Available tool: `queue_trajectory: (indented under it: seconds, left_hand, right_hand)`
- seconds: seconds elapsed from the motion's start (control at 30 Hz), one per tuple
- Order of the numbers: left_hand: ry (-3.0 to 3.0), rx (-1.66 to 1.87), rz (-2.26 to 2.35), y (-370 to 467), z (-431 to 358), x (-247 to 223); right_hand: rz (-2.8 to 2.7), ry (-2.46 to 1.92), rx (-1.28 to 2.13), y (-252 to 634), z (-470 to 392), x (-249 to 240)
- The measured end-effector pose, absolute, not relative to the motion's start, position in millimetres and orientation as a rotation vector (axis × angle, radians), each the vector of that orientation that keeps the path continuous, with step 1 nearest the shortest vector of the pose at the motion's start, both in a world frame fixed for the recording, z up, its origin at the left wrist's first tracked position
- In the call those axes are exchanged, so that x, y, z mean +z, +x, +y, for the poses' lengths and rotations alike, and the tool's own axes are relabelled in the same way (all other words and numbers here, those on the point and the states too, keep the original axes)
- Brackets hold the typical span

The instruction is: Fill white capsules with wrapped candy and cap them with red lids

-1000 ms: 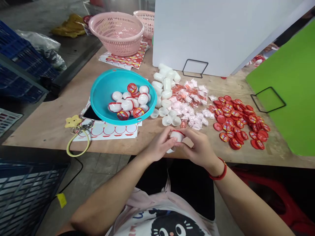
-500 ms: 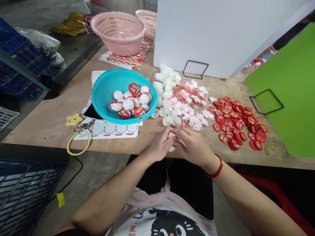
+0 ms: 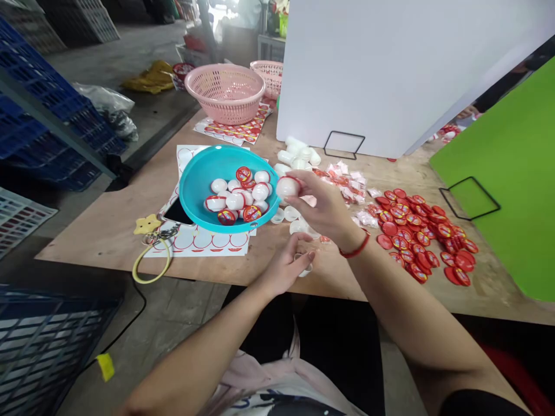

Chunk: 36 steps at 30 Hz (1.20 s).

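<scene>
My right hand [image 3: 325,205] pinches a round white capsule [image 3: 287,188] with a red lid, at the right rim of the turquoise bowl [image 3: 197,179]. Inside that bowl lie several similar white capsules [image 3: 235,201], some with red printed lids showing. My left hand [image 3: 284,267] is low over the table's front edge, thumb and fingers apart, holding nothing visible. Just beside its thumb stands a small white cup [image 3: 305,269], partly hidden. More white cups [image 3: 291,213] sit under and behind my right hand, along with small pink packets [image 3: 353,182].
Red printed lids [image 3: 416,231] are heaped on the right, before a green panel [image 3: 515,173]. A white panel [image 3: 347,75] stands behind. Pink baskets [image 3: 225,95] are at the back left. A phone [image 3: 177,212] and a yellow ring strap [image 3: 151,263] lie left of the bowl.
My hands have separated. The right has carried the lidded capsule forward and left to the bowl, while the left stays near the table's front edge. The camera view has tilted upward.
</scene>
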<state>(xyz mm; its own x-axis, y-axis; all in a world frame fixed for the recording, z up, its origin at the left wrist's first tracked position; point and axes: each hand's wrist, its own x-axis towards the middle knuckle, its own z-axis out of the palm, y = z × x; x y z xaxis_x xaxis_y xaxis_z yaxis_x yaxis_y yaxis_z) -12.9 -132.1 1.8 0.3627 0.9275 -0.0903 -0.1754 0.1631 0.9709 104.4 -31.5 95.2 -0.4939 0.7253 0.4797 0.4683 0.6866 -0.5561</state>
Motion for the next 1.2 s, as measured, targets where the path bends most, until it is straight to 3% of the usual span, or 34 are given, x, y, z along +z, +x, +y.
queue_trajectory:
  seconds: [0.23, 0.43, 0.57, 0.67, 0.87, 1.2]
  left_hand:
    - [1.322, 0.957, 0.900, -16, -136, 2]
    - [1.545, 0.829, 1.020, -17, -138, 6]
    - [1.595, 0.813, 1.151, -12, -136, 8]
    - [1.666, 0.819, 1.161, -7, -135, 8]
    - [1.749, 0.832, 1.181, -5, -134, 6]
    - [1.764, 0.887, 1.165, -5, -132, 6]
  right_hand:
    - [-2.400, -0.857, 0.364, 80, -4, 70]
    - [-2.172, -1.215, 0.229, 192, -3, 68]
    - [-2.365, -1.547, 0.380, 249, -29, 58]
    - [-2.348, -1.738, 0.340, 238, -57, 50]
    - [-2.474, -1.947, -0.094, 184, -72, 49]
    - [-2.491, -1.990, -0.069, 189, -38, 43]
